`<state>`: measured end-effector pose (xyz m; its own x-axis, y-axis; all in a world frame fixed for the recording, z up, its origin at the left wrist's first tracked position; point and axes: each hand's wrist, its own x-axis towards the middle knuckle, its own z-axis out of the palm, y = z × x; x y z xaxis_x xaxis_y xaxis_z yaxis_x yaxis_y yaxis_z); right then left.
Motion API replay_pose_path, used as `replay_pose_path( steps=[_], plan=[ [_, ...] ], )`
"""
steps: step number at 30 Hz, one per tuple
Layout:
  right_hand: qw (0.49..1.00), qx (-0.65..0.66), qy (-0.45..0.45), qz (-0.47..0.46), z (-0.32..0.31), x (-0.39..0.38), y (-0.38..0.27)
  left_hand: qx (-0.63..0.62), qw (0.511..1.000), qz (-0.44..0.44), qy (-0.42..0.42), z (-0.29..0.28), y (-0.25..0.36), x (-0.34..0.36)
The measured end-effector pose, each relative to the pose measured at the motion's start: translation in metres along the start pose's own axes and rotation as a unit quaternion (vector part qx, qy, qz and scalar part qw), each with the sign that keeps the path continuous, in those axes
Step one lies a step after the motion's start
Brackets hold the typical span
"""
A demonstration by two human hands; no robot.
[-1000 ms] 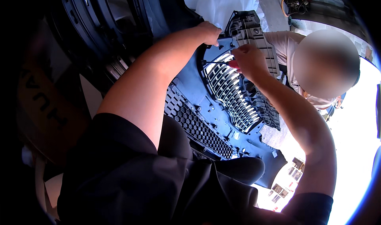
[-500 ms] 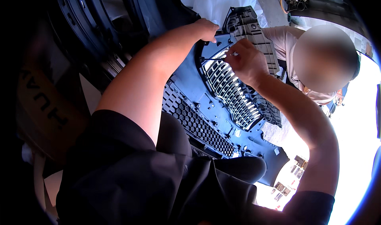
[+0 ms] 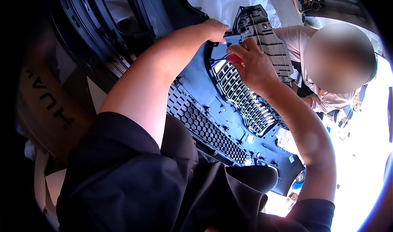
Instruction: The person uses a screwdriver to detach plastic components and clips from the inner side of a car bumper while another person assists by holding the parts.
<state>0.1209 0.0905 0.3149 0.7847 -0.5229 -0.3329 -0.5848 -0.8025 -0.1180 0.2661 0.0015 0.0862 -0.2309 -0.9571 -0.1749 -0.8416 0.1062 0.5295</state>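
A large blue-black car bumper (image 3: 191, 74) lies in front of me with its inner side up, holding a slatted grille (image 3: 241, 90). My left hand (image 3: 215, 30) rests closed at its far edge; whatever the fingers grip there is hidden. Over the far end of the grille, my right hand (image 3: 258, 68) pinches the red handle of a screwdriver (image 3: 235, 58). Its thin dark shaft points left toward the grille's dark frame. Right beside my right hand is a grey-brown ribbed plastic panel (image 3: 268, 37) along the bumper's far side.
Across the bumper, a person (image 3: 299, 47) in a light top is close to the grey-brown panel. More dark bumper parts (image 3: 88, 31) stand at the left, near a brown carton (image 3: 49, 105). White plastic wrapping (image 3: 223, 4) lies at the back. Honeycomb mesh (image 3: 200, 121) runs near my legs.
My right hand has turned and shifted slightly, so the red handle now shows. The left hand keeps its place at the bumper edge. The person opposite has moved a little to the right.
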Motion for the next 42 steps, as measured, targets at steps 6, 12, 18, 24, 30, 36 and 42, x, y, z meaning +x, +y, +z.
replay_pose_path(
  steps=[6, 12, 18, 24, 30, 36, 42],
  plan=[
    [0.980, -0.026, -0.051, 0.191, -0.009, -0.001, -0.007, -0.003, 1.000, -0.003, -0.006, -0.003, -0.002, -0.002],
    [0.999, -0.043, -0.004, -0.001, 0.004, -0.018, 0.013, -0.004, 1.000, -0.007, -0.017, -0.003, 0.006, -0.001],
    [0.979, -0.097, -0.084, 0.157, -0.016, 0.006, -0.017, 0.013, 1.000, -0.013, -0.020, -0.001, 0.002, 0.000],
    [0.993, -0.046, 0.036, -0.103, 0.005, -0.012, 0.015, -0.011, 1.000, -0.006, -0.019, -0.007, 0.004, -0.003],
    [0.976, -0.074, -0.061, 0.195, -0.009, -0.001, -0.017, 0.000, 1.000, -0.016, -0.007, 0.000, 0.000, -0.005],
    [0.993, -0.051, 0.049, -0.094, 0.006, -0.009, 0.013, -0.003, 1.000, -0.004, -0.011, -0.002, 0.005, 0.002],
    [0.984, -0.079, -0.068, 0.141, -0.010, -0.002, -0.015, 0.006, 1.000, 0.001, 0.000, -0.001, 0.001, -0.004]
  ],
)
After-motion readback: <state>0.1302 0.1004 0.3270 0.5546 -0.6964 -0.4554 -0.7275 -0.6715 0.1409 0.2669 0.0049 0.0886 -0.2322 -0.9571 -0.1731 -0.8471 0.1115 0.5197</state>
